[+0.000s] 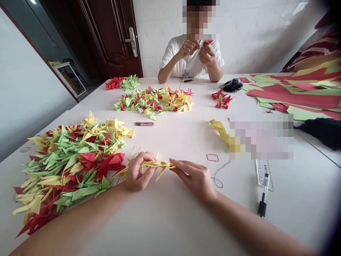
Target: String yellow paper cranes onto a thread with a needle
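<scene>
Origami (pixel 160 164) in yellow spans the gap between both hands over the white table (pixel 170 224), left hand (pixel 141 173) closed on one end with curled fingers, right hand (pixel 196 176) pinching the opposite tip, multicoloured folded-paper heap (pixel 71 165) lying just beside the left.

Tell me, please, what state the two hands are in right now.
Left hand: closed, holding the yellow paper.
Right hand: closed at the fingertips, pinching the other end of the yellow paper.
</scene>
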Motion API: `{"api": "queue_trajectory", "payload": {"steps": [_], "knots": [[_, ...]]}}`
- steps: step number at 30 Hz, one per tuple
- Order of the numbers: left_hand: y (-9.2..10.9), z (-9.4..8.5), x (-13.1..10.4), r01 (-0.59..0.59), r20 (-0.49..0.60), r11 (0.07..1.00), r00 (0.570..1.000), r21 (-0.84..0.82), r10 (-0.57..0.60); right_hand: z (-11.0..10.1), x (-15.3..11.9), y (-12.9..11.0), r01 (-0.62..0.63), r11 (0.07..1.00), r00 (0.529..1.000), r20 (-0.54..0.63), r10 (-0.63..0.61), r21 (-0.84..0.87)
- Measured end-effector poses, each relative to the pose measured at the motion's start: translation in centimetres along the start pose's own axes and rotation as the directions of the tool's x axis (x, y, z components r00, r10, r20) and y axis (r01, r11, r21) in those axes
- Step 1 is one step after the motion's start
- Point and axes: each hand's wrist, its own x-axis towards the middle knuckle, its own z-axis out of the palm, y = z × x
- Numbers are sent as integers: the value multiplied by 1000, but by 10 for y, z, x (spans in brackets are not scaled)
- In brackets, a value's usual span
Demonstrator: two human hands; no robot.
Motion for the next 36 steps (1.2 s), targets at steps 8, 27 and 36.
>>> {"api": "queue_trajectory", "payload": {"steps": [8, 27, 36], "knots": [[-2, 0, 0, -28, -12, 998, 1000, 54, 29, 1, 0, -1, 129, 987, 991, 37, -126, -95], [-1, 0, 3, -92, 98, 995, 991, 31, 89, 2, 0, 1, 243, 966, 967, 106, -233, -84], [1, 3, 8, -143, 139, 969, 983, 203, 116, -2, 2, -3, 193, 981, 972, 144, -187, -28]]}}
